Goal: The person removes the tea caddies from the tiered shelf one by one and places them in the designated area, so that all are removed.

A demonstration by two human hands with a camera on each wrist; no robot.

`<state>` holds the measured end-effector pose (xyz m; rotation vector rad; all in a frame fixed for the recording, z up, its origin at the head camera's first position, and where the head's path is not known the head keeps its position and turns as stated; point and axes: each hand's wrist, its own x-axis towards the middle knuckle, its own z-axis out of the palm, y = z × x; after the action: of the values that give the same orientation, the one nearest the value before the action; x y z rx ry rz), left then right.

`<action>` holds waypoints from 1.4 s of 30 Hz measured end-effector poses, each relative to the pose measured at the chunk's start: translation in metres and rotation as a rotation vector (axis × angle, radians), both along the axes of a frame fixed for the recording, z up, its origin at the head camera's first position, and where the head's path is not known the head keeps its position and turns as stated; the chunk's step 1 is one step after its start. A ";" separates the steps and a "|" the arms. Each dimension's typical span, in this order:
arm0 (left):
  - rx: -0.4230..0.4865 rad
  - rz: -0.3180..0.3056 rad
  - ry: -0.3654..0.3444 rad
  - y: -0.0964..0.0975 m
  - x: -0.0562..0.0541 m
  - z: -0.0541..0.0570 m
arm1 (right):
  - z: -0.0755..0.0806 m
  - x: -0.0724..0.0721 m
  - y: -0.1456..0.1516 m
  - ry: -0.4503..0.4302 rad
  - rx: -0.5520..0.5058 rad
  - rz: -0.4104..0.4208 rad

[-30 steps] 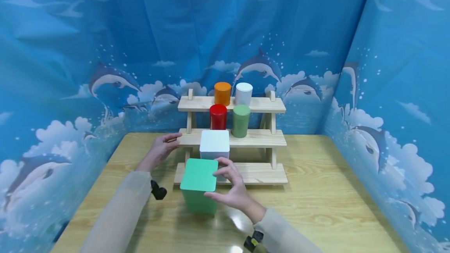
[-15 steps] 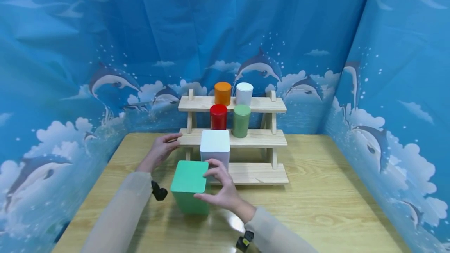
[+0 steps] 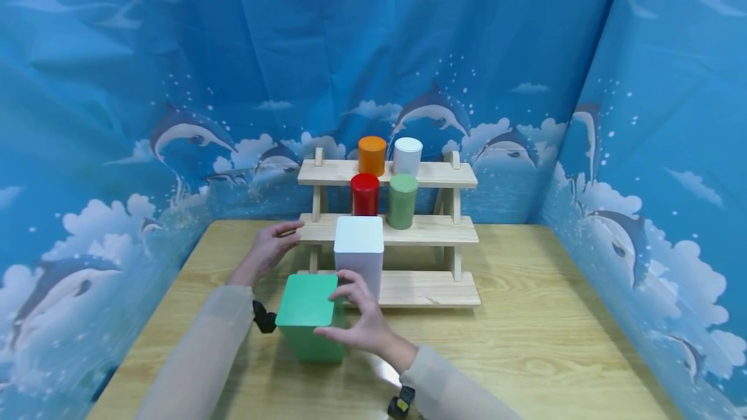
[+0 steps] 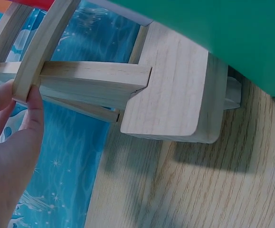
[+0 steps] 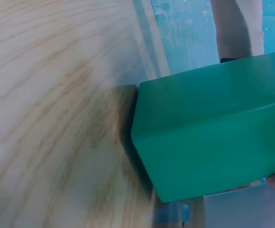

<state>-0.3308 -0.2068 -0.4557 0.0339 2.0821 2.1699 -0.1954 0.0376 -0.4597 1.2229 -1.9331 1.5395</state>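
Observation:
My left hand [image 3: 268, 250] pinches the left end of the middle board of a three-tier wooden shelf [image 3: 434, 231]. The left wrist view shows thumb and fingers on the board's end. With thumb in front and fingers behind, my right hand [image 3: 366, 321] grips the right side of a tall green box [image 3: 308, 300]. That box stands in front of the shelf's lower left; its lower edge is close to or on the table in the right wrist view [image 5: 208, 128]. Behind it, a tall white box [image 3: 358, 235] stands at the lowest board, its base partly hidden by the right hand.
The top board bears an orange canister [image 3: 371, 157] and a white canister [image 3: 406, 159]. A red canister [image 3: 364, 194] and a green canister [image 3: 403, 203] stand on the middle board. Blue dolphin-print curtains [image 3: 502, 83] enclose the wooden table [image 3: 525, 316].
My right hand and the green box have moved left and slightly toward me, baring more of the white box. My left hand has stayed at the shelf's end.

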 end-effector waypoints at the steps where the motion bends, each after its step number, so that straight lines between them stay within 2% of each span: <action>1: -0.001 -0.001 -0.002 0.000 0.000 0.000 | -0.001 0.000 0.000 -0.002 0.001 -0.002; 5: -0.014 0.013 -0.015 0.002 -0.001 0.001 | 0.012 0.007 0.000 -0.026 0.003 -0.005; 14: -0.031 0.007 -0.014 0.004 0.000 0.002 | 0.007 0.006 0.001 -0.043 -0.004 0.013; 17: -0.031 -0.001 -0.004 0.003 0.001 0.002 | 0.006 0.005 0.002 -0.027 0.001 0.030; 23: -0.024 0.009 -0.007 0.002 0.000 0.001 | 0.008 0.003 0.005 0.066 0.028 -0.003; 30: -0.009 -0.007 -0.002 0.001 0.001 0.002 | 0.012 0.001 0.008 0.129 -0.011 -0.009; 38: -0.015 -0.017 0.009 -0.001 0.001 0.001 | 0.016 0.002 0.014 0.117 -0.037 -0.011; 42: 0.001 -0.013 -0.007 -0.001 0.001 0.001 | 0.017 0.002 0.018 0.124 -0.055 -0.012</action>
<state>-0.3294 -0.2077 -0.4546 0.0395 2.0711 2.1602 -0.1933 0.0560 -0.4431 1.2505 -1.8044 1.4651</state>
